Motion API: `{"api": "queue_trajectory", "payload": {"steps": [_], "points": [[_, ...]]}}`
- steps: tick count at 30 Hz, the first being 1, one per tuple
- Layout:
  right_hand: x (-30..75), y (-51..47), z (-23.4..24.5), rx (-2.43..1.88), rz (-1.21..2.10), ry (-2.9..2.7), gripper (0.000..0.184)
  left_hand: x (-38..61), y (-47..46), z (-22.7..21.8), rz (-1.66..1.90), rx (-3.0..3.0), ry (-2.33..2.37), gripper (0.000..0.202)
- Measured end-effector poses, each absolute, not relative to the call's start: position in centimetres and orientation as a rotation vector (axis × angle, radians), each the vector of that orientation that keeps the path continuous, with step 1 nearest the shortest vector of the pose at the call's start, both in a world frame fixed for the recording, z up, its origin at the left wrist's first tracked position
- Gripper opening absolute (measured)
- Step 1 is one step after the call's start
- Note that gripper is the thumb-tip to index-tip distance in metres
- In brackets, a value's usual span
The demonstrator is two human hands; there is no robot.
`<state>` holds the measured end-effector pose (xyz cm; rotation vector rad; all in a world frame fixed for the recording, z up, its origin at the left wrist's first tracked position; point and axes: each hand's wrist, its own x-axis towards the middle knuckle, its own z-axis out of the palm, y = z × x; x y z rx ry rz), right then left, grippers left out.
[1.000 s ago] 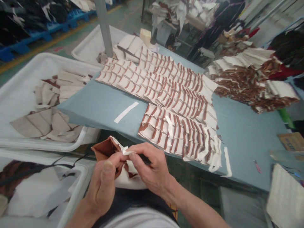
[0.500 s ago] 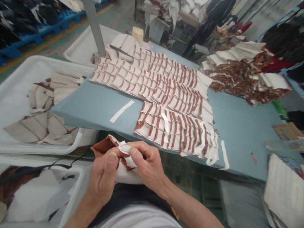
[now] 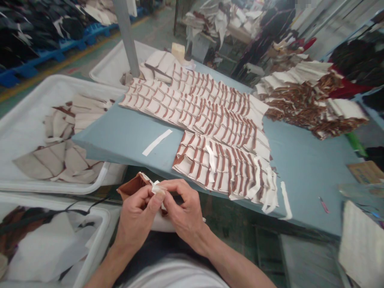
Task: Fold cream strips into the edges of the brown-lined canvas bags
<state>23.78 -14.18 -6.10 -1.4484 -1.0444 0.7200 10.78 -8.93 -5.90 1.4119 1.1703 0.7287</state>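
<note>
Workshop floor: greenish ground is showing in the upper left of the frame, where blue pallets (image 3: 58, 51) are carrying dark bundles, and a grey metal post (image 3: 127, 40) is standing near the top, left of centre.
Blue table: this blue table (image 3: 126, 132) is stretching across the middle of the frame, from left to lower right.
Folded pieces: white pieces with brown edges are lying overlapped in rows, with a front row (image 3: 213, 164) at the centre; a taller stack (image 3: 303, 96) is sitting at the upper right.
Left hand: the left hand (image 3: 136, 216), below the centre, is pinching a small white strip (image 3: 156, 189) between thumb and finger; whether its hidden fingers are also gripping the brown and white piece (image 3: 132, 187), I cannot tell.
Right hand: the right hand (image 3: 184, 208), just beside, is keeping its thumb and forefinger closed on the same strip.
Piece at the hands: it is sitting in the lower centre, in front of the table edge, its brown part opening toward the left and its white part partly hidden under the hands.
Loose strips: one flat strip (image 3: 157, 142) is lying alone left of the front row; others are resting over that row.
Tubs: a large white tub (image 3: 103, 174) is holding pale pieces at the left, and a second tub (image 3: 106, 218) is standing in the lower left.
</note>
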Motion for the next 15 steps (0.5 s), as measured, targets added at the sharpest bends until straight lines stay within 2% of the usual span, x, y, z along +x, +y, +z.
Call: {"api": "queue_trajectory", "payload": {"steps": [8, 15], "points": [[23.9, -14.0, -5.8, -1.491, 0.865, -0.963, 0.019, 10.2, -8.7, -5.4, 0.803, 1.659, 1.173, 0.041], [24.0, -13.2, -6.1, -1.310, 1.404, -0.473, 0.042, 9.9, -8.7, -6.1, 0.854, 1.740, 1.153, 0.038]]}}
